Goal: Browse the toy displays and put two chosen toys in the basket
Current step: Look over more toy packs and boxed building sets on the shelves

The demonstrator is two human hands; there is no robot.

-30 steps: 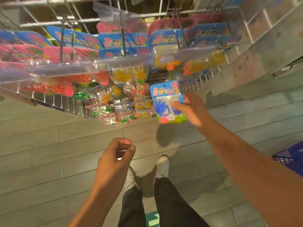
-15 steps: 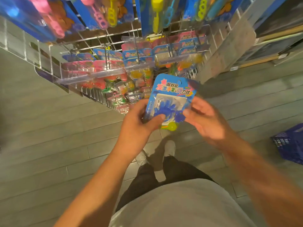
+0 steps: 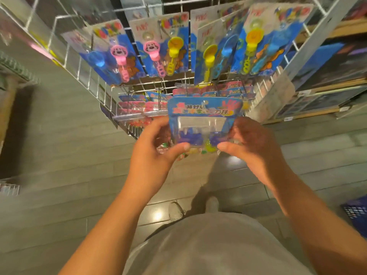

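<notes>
Left hand (image 3: 156, 143) and right hand (image 3: 252, 143) grip the toy pack (image 3: 202, 124) by its side edges, clear of the rack (image 3: 264, 88).

Both hands grip one blue toy pack (image 3: 204, 120): left hand (image 3: 156, 147) on its left edge, right hand (image 3: 252, 147) on right. Wire rack (image 3: 143, 84) w/ hanging toys beyond; blue basket (image 3: 355, 213) far right.

Left hand (image 3: 154, 144): forearm raised, fingers curled behind, thumb pressed flat in front, pinching.
Right hand (image 3: 251, 144): mirrored; thumb tip points inward toward left thumb, fingers wrapped behind.
</notes>
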